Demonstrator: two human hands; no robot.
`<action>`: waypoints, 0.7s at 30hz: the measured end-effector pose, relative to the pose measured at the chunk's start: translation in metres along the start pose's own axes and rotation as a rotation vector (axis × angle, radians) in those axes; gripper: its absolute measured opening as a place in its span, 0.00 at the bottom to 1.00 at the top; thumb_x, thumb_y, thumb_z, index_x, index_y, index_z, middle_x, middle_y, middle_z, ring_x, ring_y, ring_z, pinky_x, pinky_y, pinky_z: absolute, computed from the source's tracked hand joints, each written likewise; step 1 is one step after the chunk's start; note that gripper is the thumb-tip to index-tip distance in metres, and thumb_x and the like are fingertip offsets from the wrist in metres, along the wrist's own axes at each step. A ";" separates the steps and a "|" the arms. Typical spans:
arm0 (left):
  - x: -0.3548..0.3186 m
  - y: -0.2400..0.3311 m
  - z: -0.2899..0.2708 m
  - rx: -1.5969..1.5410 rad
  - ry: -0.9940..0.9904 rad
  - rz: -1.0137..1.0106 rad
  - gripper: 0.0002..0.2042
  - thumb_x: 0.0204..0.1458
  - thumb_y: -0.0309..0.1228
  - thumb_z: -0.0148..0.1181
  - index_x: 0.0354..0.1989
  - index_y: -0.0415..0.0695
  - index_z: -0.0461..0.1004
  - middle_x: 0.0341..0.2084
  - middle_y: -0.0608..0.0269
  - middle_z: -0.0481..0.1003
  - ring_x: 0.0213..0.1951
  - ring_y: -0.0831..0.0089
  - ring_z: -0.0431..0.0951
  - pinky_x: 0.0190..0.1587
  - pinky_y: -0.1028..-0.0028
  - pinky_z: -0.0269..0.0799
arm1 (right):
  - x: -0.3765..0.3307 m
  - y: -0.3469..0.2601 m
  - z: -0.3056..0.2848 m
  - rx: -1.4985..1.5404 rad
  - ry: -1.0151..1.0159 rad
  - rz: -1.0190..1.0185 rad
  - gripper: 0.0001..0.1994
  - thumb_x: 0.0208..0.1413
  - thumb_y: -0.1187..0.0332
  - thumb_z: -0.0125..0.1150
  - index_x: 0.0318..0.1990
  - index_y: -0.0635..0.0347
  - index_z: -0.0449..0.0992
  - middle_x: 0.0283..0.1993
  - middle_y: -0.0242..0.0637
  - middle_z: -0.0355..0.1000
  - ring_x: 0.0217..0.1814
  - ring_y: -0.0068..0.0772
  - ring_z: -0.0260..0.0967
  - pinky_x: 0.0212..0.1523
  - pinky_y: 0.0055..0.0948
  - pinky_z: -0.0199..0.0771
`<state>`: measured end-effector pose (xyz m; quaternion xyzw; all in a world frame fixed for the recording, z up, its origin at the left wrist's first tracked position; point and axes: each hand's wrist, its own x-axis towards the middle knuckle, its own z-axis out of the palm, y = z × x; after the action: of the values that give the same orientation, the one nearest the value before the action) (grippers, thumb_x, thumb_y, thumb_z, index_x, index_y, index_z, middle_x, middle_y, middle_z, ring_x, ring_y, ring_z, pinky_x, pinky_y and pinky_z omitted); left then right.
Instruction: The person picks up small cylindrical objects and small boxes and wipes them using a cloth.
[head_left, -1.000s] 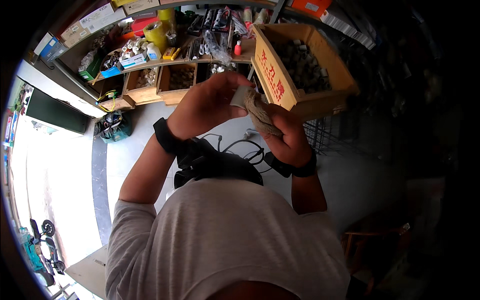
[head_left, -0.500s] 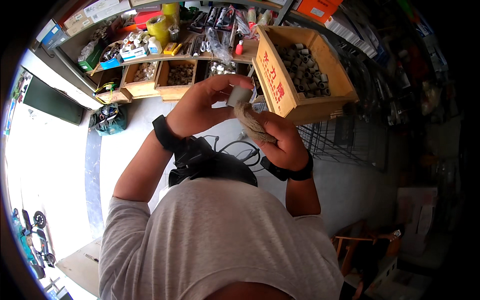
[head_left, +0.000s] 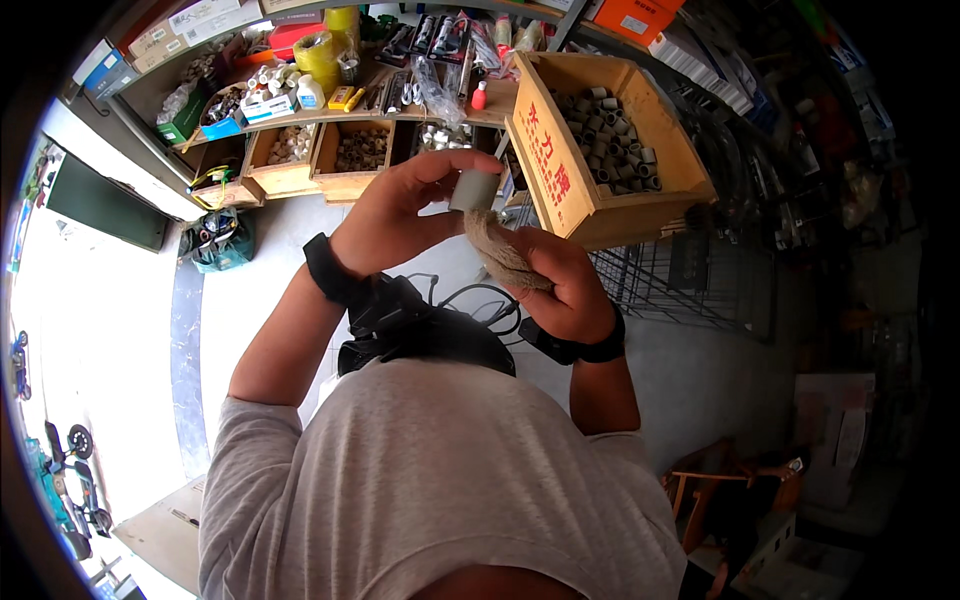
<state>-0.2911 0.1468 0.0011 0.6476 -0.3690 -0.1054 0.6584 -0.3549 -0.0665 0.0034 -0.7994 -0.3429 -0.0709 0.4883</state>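
1. left hand (head_left: 395, 215): curled in a c, thumb and fingers part-way closed round the grey fitting (head_left: 474, 191). index finger lies over the fitting's far end.
2. right hand (head_left: 570, 280): mostly closed on the tan cloth (head_left: 495, 255), thumb on top. underside fingers hidden, can't tell how they sit.
3. grey fitting is up between the hands, left of the wooden box (head_left: 640, 222), tan cloth touching its near end. can't tell if any cloth goes inside.
4. slip risk: light-looking grip on a short, smooth-looking cylinder. a hard twist or tug could pop it loose.
5. snag risk: tan cloth is bunched; a fold catching the rim could drag the grey fitting out of the left hand.
6. drop risk: cables (head_left: 490, 300) and floor (head_left: 300, 240) are below. it's round, so it'd probably roll, maybe under the wire rack (head_left: 665, 285).
7. mix-up risk: if flicked right, it could land among the loose fittings (head_left: 620, 155). similar look, hard to pick out.
8. bump risk: wooden box is near the right hand; a wide swing could hit its corner.
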 end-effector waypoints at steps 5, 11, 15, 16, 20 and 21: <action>-0.002 0.012 0.010 -0.340 -0.031 -0.072 0.31 0.46 0.16 0.61 0.59 0.44 0.56 0.50 0.61 0.68 0.53 0.73 0.68 0.55 0.72 0.65 | 0.004 0.000 -0.001 0.021 0.215 0.065 0.20 0.51 0.77 0.57 0.53 0.64 0.68 0.40 0.44 0.72 0.38 0.38 0.72 0.39 0.28 0.70; -0.004 0.002 0.005 -0.157 0.016 -0.018 0.28 0.46 0.15 0.60 0.57 0.41 0.59 0.51 0.62 0.67 0.53 0.73 0.68 0.56 0.72 0.64 | 0.001 -0.003 0.003 -0.075 0.013 -0.063 0.21 0.49 0.78 0.58 0.53 0.63 0.69 0.36 0.44 0.71 0.35 0.39 0.72 0.36 0.29 0.70; -0.005 0.011 0.005 -0.001 -0.036 -0.011 0.26 0.46 0.14 0.59 0.55 0.40 0.61 0.51 0.62 0.67 0.54 0.73 0.67 0.56 0.72 0.64 | 0.000 -0.004 0.001 0.088 0.075 -0.045 0.21 0.50 0.77 0.58 0.54 0.63 0.68 0.35 0.43 0.70 0.35 0.38 0.71 0.35 0.29 0.70; -0.005 0.015 0.010 -0.104 -0.009 -0.054 0.26 0.46 0.14 0.59 0.55 0.40 0.61 0.51 0.61 0.67 0.53 0.73 0.68 0.56 0.72 0.64 | 0.002 0.001 0.002 0.042 0.143 -0.066 0.22 0.50 0.78 0.57 0.55 0.63 0.67 0.35 0.43 0.70 0.34 0.38 0.71 0.34 0.29 0.69; -0.004 0.012 0.015 -0.362 0.026 -0.091 0.26 0.46 0.14 0.59 0.55 0.41 0.62 0.51 0.61 0.67 0.52 0.73 0.68 0.55 0.71 0.65 | 0.002 0.005 0.001 -0.098 0.165 0.015 0.22 0.49 0.79 0.57 0.54 0.64 0.68 0.34 0.42 0.70 0.33 0.40 0.70 0.34 0.29 0.69; -0.004 0.005 0.012 -0.324 0.037 -0.069 0.26 0.46 0.14 0.59 0.55 0.41 0.62 0.51 0.61 0.67 0.52 0.73 0.68 0.55 0.71 0.65 | 0.001 0.005 0.002 -0.073 0.124 -0.019 0.22 0.49 0.79 0.57 0.54 0.64 0.68 0.34 0.42 0.69 0.33 0.40 0.70 0.34 0.29 0.69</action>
<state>-0.3032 0.1410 0.0035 0.5469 -0.3125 -0.1742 0.7569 -0.3511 -0.0660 -0.0008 -0.8073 -0.3167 -0.1373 0.4786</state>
